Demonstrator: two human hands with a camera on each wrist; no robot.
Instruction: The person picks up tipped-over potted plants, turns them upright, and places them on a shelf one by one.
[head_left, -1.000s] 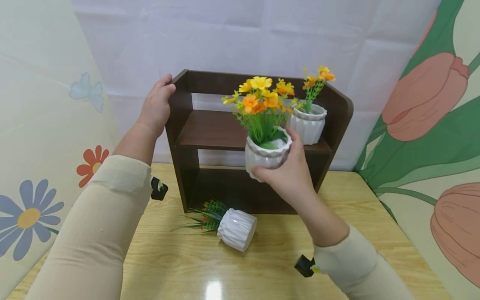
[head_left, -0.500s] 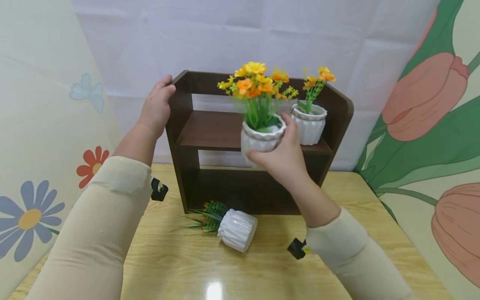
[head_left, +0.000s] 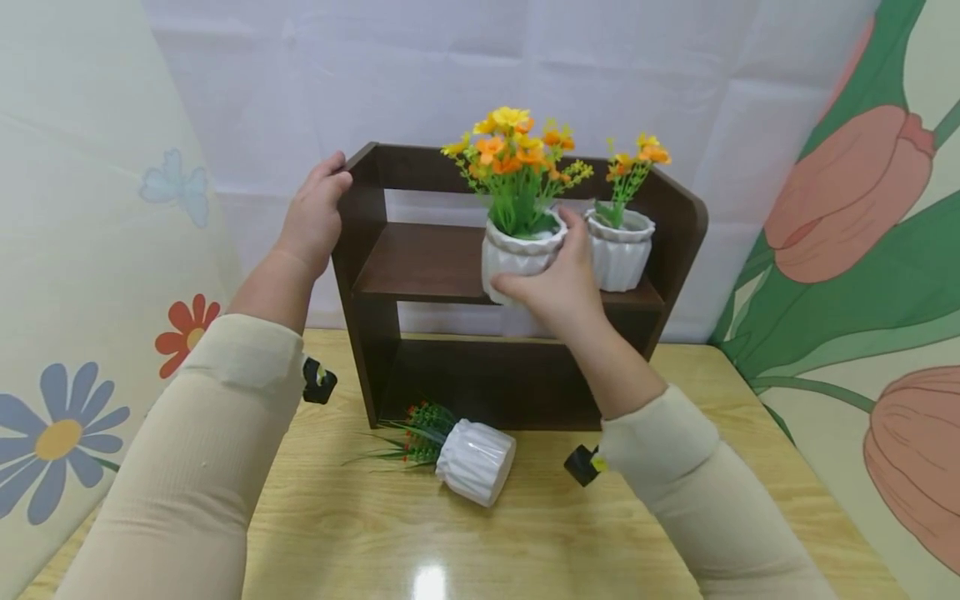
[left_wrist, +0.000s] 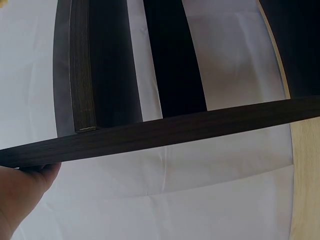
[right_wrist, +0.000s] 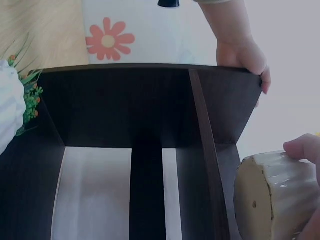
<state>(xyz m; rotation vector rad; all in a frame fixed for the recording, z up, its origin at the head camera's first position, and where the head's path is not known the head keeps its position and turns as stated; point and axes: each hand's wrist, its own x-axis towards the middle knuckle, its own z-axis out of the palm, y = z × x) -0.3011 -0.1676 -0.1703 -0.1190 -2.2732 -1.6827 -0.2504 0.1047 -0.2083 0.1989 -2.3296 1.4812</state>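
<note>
My right hand (head_left: 562, 275) grips a white fluted flower pot (head_left: 513, 258) from its right side. Yellow and orange artificial flowers (head_left: 517, 154) stand upright in it. The pot is at the front of the upper board of a dark brown wooden shelf (head_left: 427, 262); its bare underside shows in the right wrist view, off the board. My left hand (head_left: 311, 217) holds the top of the shelf's left side panel (left_wrist: 150, 135), fingers over the edge. A second white pot (head_left: 621, 254) with similar flowers stands at the upper board's right end, partly behind my right hand.
Another white pot (head_left: 476, 462) lies on its side before the shelf, its red-dotted green plant (head_left: 423, 433) pointing left. Shelf and pot rest on a light wooden table (head_left: 360, 533). A white cloth (head_left: 450, 67) hangs behind, with flower-patterned panels (head_left: 840, 250) at the sides.
My right hand has raised the flower pot and carried it inward, from in front of the shelf to the upper board's level. My left hand stays on the side panel.
</note>
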